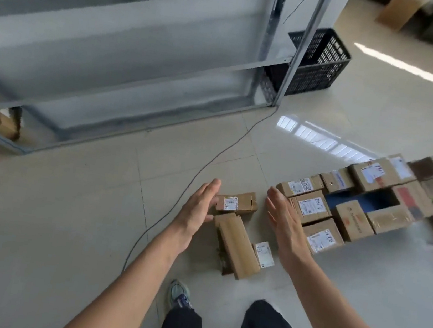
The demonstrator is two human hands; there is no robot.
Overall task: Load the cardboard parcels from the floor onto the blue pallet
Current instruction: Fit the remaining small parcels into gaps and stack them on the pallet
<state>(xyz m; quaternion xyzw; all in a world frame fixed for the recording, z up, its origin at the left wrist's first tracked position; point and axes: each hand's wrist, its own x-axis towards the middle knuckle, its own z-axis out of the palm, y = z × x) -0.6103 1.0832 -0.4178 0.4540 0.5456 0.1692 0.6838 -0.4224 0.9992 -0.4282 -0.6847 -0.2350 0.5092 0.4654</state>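
Cardboard parcels [237, 245] lie between flat, empty left hand [198, 208] and right hand [286, 224]; blurred boxes [311, 206] mostly hide the blue pallet [364, 202].

Blue pallet [372, 202]: low on the floor, mostly covered; only a bare blue patch visible in the middle.

Loaded parcels [311, 206]: brown cardboard, taped, white labels mostly facing up. Packed edge to edge on the pallet around the bare patch. Far ones blurred.

Small parcel [236, 201]: on the floor just left of the pallet, lying flat, white label on its near face.

Long parcel [237, 246]: on the floor off the pallet's near-left corner, plain brown top, one end just beside the small parcel.

Flat labelled parcel [264, 254]: between the long parcel and the pallet, against the long parcel's side.
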